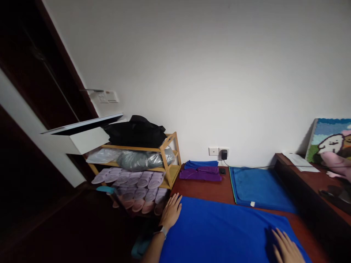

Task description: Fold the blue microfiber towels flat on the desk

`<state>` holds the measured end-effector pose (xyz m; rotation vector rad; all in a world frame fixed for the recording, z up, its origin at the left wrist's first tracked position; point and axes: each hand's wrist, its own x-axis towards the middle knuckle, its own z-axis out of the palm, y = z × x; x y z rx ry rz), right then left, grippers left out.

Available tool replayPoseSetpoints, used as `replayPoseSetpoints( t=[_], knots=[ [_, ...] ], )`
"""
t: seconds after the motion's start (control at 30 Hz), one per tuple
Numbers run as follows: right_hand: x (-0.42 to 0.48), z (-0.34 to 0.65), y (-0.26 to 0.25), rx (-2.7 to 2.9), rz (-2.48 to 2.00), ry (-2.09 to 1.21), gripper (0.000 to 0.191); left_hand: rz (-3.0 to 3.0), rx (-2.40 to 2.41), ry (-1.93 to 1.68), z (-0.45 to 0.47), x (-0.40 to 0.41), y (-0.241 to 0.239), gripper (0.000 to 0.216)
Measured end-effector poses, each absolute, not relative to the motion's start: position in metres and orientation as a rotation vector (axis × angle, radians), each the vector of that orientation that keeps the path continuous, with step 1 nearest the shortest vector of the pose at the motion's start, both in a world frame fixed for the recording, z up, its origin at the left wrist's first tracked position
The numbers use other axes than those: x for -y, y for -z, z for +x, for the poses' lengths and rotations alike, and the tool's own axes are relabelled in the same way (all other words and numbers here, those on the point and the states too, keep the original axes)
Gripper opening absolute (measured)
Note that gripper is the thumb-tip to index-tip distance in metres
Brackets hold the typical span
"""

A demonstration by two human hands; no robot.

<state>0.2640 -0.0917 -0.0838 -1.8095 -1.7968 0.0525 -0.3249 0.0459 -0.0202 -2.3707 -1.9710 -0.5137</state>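
Observation:
A bright blue cloth (219,230) lies spread over the reddish-brown tabletop (203,188) in front of me. My left hand (172,211) rests at the cloth's far left corner, fingers stretched out along its edge, with a watch on the wrist. Over the right part of the cloth is my right hand (286,246), its fingers extended and apart, partly cut off by the bottom of the view. Whether the right palm presses on the cloth, I cannot tell. Neither hand grips anything.
Behind the cloth lie a folded purple cloth (201,174) and a folded blue towel (259,186). A black plug (224,154) sits in the wall socket. Left stands a wooden rack (170,160) with lilac slippers (145,179) and a black bag (135,132). A raised ledge (298,179) borders the right.

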Motion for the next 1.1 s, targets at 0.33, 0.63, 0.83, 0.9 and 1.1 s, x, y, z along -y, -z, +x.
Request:
replayPoseSetpoints(
  t=[0.33,0.63,0.83,0.9,1.1],
  knots=[
    [-0.007,0.003,-0.015,2.275,-1.717,-0.487,0.060,-2.286,2.050,0.285,-0.321,-0.033,0.023,0.060],
    [0.014,0.181,0.024,2.028,-2.218,-0.266,0.066,-2.254,2.060,0.213,-0.319,-0.039,0.020,0.061],
    [0.019,0.284,0.054,1.877,-2.455,-0.129,0.070,-2.229,2.071,0.194,-0.317,-0.044,0.017,0.060],
    [0.016,0.296,0.062,1.854,-2.469,-0.110,0.070,-2.203,2.066,0.218,-0.316,-0.047,0.018,0.058],
    [0.014,0.308,0.073,1.839,-2.482,-0.112,0.076,-2.176,2.075,0.346,-0.314,-0.049,0.027,0.058]
  ],
)
